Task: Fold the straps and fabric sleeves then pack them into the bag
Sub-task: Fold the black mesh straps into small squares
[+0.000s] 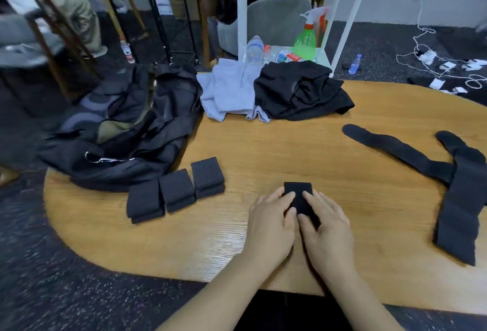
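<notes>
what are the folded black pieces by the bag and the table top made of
Folded black pieces: apparently a soft synthetic fabric, matte, dotted with small perforations like mesh or neoprene.
Table top: wood or wood-look laminate, light brown with fine straight grain lines and a low sheen; which one cannot be told.

Matt grained wood table [342, 146], perforated dark cloth folded straps [176, 189], slightly shiny black fabric bag [126, 130]
</notes>
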A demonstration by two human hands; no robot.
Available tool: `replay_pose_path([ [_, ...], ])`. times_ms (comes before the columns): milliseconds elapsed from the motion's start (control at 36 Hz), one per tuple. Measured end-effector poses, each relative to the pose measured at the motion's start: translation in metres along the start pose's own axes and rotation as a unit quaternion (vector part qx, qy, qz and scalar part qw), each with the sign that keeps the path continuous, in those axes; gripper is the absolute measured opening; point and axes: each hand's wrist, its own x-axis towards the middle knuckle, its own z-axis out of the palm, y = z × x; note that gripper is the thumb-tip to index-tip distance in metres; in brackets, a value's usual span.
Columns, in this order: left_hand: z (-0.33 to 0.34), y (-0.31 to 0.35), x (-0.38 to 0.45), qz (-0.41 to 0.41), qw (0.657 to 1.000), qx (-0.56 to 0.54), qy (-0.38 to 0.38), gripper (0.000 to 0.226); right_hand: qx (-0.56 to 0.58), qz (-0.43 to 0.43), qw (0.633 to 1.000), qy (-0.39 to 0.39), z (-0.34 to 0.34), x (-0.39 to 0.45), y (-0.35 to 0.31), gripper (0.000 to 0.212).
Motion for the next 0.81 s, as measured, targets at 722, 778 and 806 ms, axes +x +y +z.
replay_pose_path([
  [722,-0.153,-0.123,-0.063,-0.107,0.938,-0.032,0.329,0.027,-0.016,-0.294,0.956,0.012,0.125,-0.016,-0.186,0.034],
  [778,-0.15,-0.128,-0.061,-0.122,0.941,-0.018,0.315,0.035,-0.052,-0.299,0.953,0.007,0.128,-0.016,-0.185,0.032],
  [806,-0.149,-0.13,-0.061,-0.132,0.942,-0.016,0.308,0.036,-0.074,-0.301,0.951,-0.002,0.13,-0.016,-0.183,0.034],
])
